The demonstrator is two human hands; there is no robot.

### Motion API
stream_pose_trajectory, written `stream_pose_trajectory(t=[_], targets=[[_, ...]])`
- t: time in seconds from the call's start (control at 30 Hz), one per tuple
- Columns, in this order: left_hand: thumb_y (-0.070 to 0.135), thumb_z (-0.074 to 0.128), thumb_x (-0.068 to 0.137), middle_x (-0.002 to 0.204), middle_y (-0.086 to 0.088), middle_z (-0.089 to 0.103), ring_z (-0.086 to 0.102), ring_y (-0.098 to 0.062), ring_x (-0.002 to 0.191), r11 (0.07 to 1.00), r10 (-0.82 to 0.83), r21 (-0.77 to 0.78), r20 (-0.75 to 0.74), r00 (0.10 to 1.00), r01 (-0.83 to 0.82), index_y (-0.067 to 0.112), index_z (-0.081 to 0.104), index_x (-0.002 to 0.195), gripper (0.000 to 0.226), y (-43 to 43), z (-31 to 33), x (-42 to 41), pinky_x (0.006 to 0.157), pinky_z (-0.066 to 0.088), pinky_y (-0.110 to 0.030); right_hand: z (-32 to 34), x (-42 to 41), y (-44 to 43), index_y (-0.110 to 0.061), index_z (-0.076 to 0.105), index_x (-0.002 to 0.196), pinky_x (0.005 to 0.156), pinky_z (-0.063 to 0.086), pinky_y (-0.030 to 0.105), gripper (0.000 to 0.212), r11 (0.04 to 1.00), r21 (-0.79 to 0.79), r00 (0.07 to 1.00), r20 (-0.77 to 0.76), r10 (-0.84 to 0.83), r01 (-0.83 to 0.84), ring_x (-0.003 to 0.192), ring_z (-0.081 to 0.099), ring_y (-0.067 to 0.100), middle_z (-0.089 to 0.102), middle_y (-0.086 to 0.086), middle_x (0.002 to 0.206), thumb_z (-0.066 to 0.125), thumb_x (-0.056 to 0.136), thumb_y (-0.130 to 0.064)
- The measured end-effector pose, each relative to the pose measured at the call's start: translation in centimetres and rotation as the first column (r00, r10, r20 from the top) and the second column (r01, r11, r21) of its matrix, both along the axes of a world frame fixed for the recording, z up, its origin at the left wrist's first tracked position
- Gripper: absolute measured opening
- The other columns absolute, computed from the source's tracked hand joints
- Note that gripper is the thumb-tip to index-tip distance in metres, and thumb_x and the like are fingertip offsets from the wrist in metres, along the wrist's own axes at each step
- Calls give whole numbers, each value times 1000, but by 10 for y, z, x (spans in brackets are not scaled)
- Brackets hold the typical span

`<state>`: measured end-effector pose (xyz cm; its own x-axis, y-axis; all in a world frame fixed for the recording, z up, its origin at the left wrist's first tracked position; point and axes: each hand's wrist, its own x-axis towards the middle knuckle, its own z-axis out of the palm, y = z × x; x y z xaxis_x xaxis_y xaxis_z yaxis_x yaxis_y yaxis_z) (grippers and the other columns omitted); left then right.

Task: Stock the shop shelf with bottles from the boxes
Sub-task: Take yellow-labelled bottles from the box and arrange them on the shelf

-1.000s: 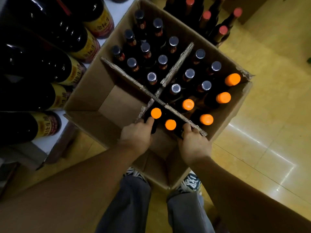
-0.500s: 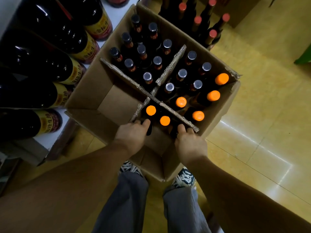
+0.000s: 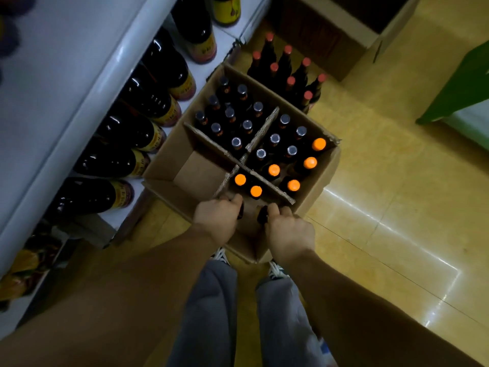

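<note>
An open cardboard box (image 3: 318, 197) with a cross divider stands on the floor by the shelf (image 3: 79, 107). Its far compartments hold several silver-capped bottles (image 3: 247, 125); several orange-capped bottles (image 3: 274, 170) stand nearer me. The left compartment (image 3: 201, 172) holds nothing. At the box's near edge my left hand (image 3: 217, 219) grips the neck of a dark bottle (image 3: 240, 211). Just beside it, my right hand (image 3: 289, 233) grips another dark bottle (image 3: 262, 217). Both caps are hidden under my fingers.
Large dark bottles with yellow labels (image 3: 148, 102) fill the lower shelf on the left. Red-capped bottles (image 3: 288, 75) stand on the yellow tiled floor behind the box. Another cardboard box (image 3: 344, 38) sits at top right, a green object (image 3: 460, 83) at right.
The view has pulled back and shows more of the shelf. Both hands keep their grip on the dark bottles and have drawn slightly away from the orange caps, toward me.
</note>
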<state>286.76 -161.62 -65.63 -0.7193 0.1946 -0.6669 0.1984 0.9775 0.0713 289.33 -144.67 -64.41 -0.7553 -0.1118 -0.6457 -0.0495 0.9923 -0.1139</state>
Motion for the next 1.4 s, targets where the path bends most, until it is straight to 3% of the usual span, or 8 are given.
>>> stream_pose_trajectory(t=[0.23,0.53,0.67,0.83,1.0,1.13,1.27,1.4], targets=[[17,51,100,111,-8,70,69,-34,100,999,-32,-21,-42,999,31,19,45,129,29,3,113,2,66,42,-37,116,-7,-3,-16,40,136,68,41,37,33,999,-11,999,-25,33,-34,111,64,34,57,10,127,48,104,-15],[19,49,103,109,-7,69,68,-33,96,1000,28,9,-130,991,-27,20,39,141,39,-9,259,8,61,41,-38,258,-21,-1,-15,42,140,68,39,37,36,991,-25,983,-129,129,-133,116,60,32,57,11,131,47,104,-18],[24,46,104,104,-6,64,65,-32,91,995,92,41,-152,984,-87,20,44,129,25,-18,319,3,63,49,-40,311,-28,-2,-14,43,136,69,41,39,33,976,-51,963,-180,200,-212,115,59,33,57,11,128,45,104,-15],[28,47,103,100,-4,64,65,-29,88,995,101,26,-227,969,-98,19,47,128,26,-24,383,1,63,51,-38,365,-41,-7,-18,44,136,65,46,38,38,950,-96,927,-265,264,-298,108,61,33,58,9,124,49,102,-34],[29,50,102,112,-8,65,65,-33,100,993,119,20,-293,949,-118,21,47,119,19,-34,451,-12,68,49,-39,427,-60,-16,-18,44,129,64,44,39,31,901,-102,865,-345,365,-421,99,60,33,55,8,119,45,103,-36],[31,50,102,101,-7,61,62,-32,91,987,150,1,-349,925,-159,22,40,104,13,-44,504,-16,67,48,-38,476,-78,-26,-18,45,128,55,37,36,30,851,-53,795,-391,463,-522,94,60,31,58,8,117,47,102,-34],[30,51,102,81,-1,47,49,-25,73,981,153,-53,-379,913,-186,20,38,97,17,-56,552,-21,58,39,-35,517,-93,-39,-19,47,128,64,41,39,29,810,-13,743,-405,532,-587,95,61,33,59,8,112,51,101,-30],[26,52,96,83,-2,49,50,-26,75,966,210,-60,-396,894,-253,16,46,95,12,-69,588,-22,54,36,-33,551,-104,-51,-19,48,118,69,42,41,22,782,-38,712,-443,545,-622,98,60,35,58,8,109,48,101,-33]])
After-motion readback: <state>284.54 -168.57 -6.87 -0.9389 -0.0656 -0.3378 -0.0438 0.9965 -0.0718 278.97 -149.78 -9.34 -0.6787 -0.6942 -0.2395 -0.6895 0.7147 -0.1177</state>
